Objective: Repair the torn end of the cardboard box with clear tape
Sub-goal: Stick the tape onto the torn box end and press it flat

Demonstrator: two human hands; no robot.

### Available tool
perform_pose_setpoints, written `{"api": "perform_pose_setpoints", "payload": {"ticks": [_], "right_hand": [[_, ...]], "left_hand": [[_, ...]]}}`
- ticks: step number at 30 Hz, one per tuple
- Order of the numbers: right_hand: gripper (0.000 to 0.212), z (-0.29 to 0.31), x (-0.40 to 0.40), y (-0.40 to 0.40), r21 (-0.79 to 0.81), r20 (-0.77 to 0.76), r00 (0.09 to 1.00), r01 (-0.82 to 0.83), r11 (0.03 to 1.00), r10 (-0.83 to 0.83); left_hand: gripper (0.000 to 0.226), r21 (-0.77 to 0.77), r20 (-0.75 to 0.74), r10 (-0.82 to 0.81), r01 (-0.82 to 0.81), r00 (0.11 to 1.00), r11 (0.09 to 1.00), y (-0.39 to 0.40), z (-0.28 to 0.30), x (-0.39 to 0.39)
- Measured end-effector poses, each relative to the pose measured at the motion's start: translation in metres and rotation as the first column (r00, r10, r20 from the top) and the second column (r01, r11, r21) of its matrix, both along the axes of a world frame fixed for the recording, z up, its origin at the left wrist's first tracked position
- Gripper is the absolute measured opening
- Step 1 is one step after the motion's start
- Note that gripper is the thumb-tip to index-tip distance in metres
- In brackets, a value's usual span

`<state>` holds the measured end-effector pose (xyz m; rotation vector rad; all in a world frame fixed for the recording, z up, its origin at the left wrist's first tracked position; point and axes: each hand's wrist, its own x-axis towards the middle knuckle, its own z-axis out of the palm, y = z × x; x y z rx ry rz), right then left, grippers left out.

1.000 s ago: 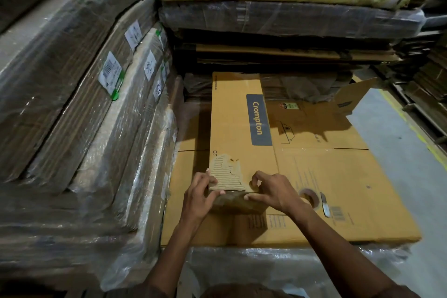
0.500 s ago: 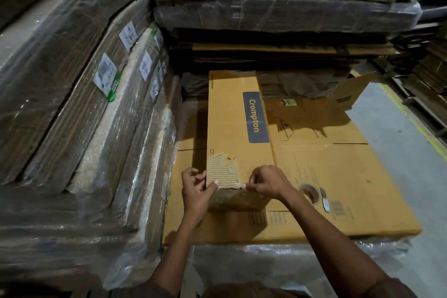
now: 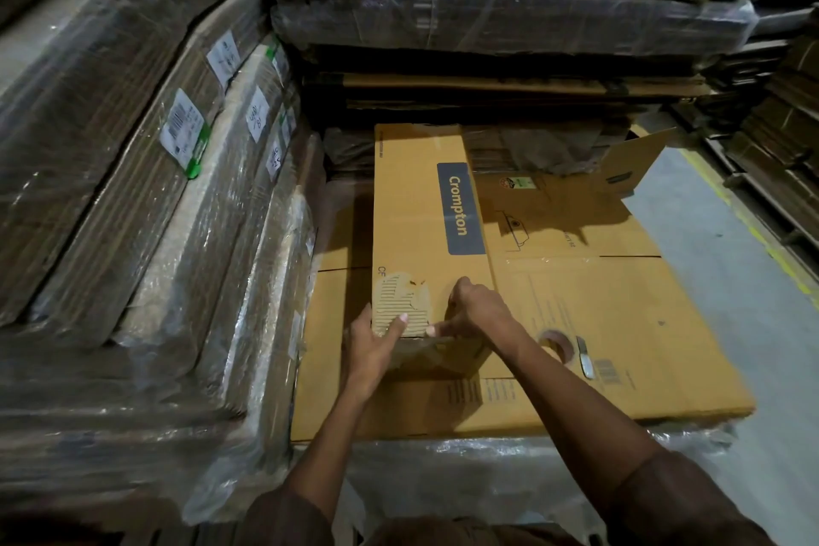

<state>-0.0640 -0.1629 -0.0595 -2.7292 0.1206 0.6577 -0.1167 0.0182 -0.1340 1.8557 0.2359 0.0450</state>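
Note:
A long yellow cardboard box (image 3: 425,208) printed "Crompton" lies lengthwise with its near end toward me. That end has a torn patch (image 3: 396,301) where the corrugation shows. My left hand (image 3: 374,348) holds the near left corner, its thumb lying across the torn patch and its fingers down the box's side. My right hand (image 3: 476,310) presses fingertips onto the top just right of the tear, at the near edge. A roll of clear tape (image 3: 554,341) lies to the right of my right wrist. I cannot make out any tape on the box.
The box rests on a large flattened carton (image 3: 620,324) over a plastic-wrapped stack. A small cutter (image 3: 585,357) lies beside the tape roll. Wrapped bundles of cardboard (image 3: 133,199) rise at the left and behind. Grey floor (image 3: 753,279) shows at the right.
My left thumb has slid from the box's left edge onto the torn patch. My right hand has shifted slightly along the near edge, its fingertips still down on the top.

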Motion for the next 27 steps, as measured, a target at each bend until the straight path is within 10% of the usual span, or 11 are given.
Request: {"api": "perform_pose_setpoints", "payload": {"ticks": [7,14,22,27], "right_hand": [[0.037,-0.002,0.002,-0.019,0.191,-0.067,0.998,-0.001,0.982,0.014],[0.076,-0.017,-0.016,0.01,-0.081,0.183,0.983,-0.017,0.997,0.032],[0.042,-0.015,-0.01,-0.008,0.061,0.114,0.989,-0.1,0.993,0.092],[0.086,-0.015,-0.028,-0.008,-0.02,0.208,0.942,-0.266,0.964,0.265]], "left_hand": [[0.034,0.02,-0.033,-0.135,0.136,0.99,0.99,0.02,-0.002,0.005],[0.039,0.025,-0.082,-0.08,0.082,0.993,0.996,0.022,-0.008,0.003],[0.052,0.068,-0.048,-0.205,0.208,0.978,0.976,0.017,-0.01,-0.002],[0.052,0.171,-0.064,-0.275,0.282,0.959,0.944,0.027,-0.008,-0.003]]}}
